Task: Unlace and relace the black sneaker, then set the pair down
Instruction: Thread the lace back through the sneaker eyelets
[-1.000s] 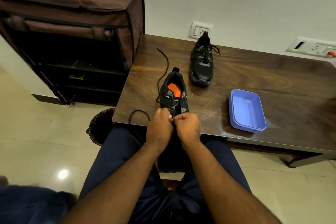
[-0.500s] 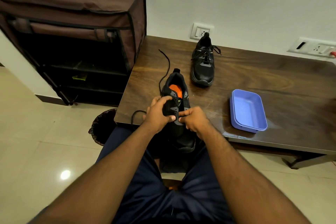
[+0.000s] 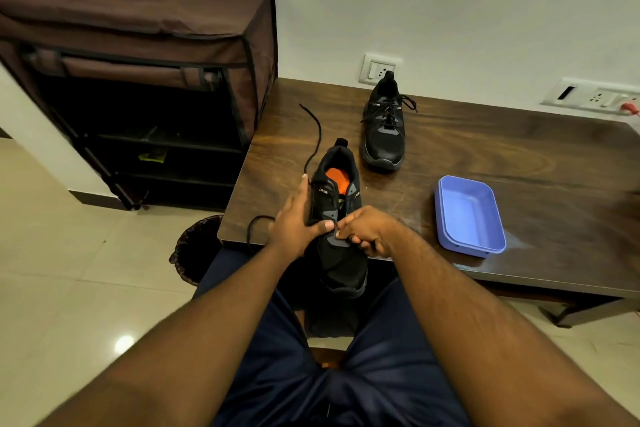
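Person seated at the near edge of a dark brown wood-grain desk (image 3: pixel 485 156), legs in navy shorts under it. Black mesh sneaker w/ orange insole (image 3: pixel 337 218) sits at the desk's near-left corner, toe overhanging the near edge toward the lap, heel pointing to the wall. Most eyelets look bare; tongue area open.

Left hand (image 3: pixel 298 222) wraps the sneaker's left side, fingers up along the collar, thumb laid across the gray eyelet panel at mid-shoe, so it's holding the shoe itself. Right hand (image 3: pixel 367 230) is just beside it on the shoe's right, fingers curled tight, pinching what looks like the lace at a low eyelet; exact eyelet can't be made out. The two thumbs nearly touch over the vamp.

Loose black shoelace (image 3: pixel 313 135) runs from behind the left hand up across the desk toward the far-left corner; another loop of it hangs off the near-left corner beside the left wrist.

Second black sneaker, fully laced (image 3: pixel 384 128), stands near the far edge by the wall, toe toward the person, well apart from both hands. Shallow blue plastic rectangular tray (image 3: pixel 467 215) lies right of the right hand, near the front edge.

Brown fabric shoe rack (image 3: pixel 138 80) stands on the floor left of the desk.
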Tool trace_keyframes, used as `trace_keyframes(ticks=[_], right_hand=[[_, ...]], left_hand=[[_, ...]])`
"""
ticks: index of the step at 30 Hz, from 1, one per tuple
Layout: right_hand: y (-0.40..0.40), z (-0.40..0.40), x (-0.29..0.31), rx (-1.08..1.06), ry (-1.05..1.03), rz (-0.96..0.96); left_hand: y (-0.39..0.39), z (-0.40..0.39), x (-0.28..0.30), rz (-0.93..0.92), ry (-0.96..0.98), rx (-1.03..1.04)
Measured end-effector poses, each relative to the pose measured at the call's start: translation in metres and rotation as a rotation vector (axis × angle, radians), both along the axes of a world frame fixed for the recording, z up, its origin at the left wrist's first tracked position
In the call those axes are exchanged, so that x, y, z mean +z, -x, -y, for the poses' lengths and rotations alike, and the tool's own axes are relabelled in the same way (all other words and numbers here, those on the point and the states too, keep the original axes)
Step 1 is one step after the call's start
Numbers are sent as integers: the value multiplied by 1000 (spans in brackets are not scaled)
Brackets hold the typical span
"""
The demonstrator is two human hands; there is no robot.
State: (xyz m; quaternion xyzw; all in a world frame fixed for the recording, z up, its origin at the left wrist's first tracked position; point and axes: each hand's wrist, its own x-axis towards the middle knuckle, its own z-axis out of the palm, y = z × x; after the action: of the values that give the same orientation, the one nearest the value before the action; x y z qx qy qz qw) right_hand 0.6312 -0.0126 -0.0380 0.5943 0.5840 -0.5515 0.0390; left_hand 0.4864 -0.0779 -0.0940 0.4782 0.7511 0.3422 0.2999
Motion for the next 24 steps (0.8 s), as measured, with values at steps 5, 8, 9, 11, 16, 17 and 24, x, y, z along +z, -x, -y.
trace_keyframes(ticks=[5, 8, 9, 11, 16, 17, 24], right_hand=[[-2, -2, 3, 87, 17, 16], [-2, -4, 8, 166, -28, 34], [-2, -4, 8, 185, -52, 31], [-3, -2, 7, 198, -80, 12], [-6, 1, 4, 229, -98, -28], [-8, 1, 2, 237, -114, -38], [-3, 8, -3, 621, -658, 269]], left_hand=[[-10, 6, -4, -59, 13, -21], [-19, -4, 13, 483, -17, 153], [-22, -9, 20, 561, -1, 228], [-23, -18, 23, 525, 32, 229], [-23, -15, 21, 234, 107, 140], [-24, -15, 21, 164, 109, 134], [-16, -12, 31, -183, 194, -25]])
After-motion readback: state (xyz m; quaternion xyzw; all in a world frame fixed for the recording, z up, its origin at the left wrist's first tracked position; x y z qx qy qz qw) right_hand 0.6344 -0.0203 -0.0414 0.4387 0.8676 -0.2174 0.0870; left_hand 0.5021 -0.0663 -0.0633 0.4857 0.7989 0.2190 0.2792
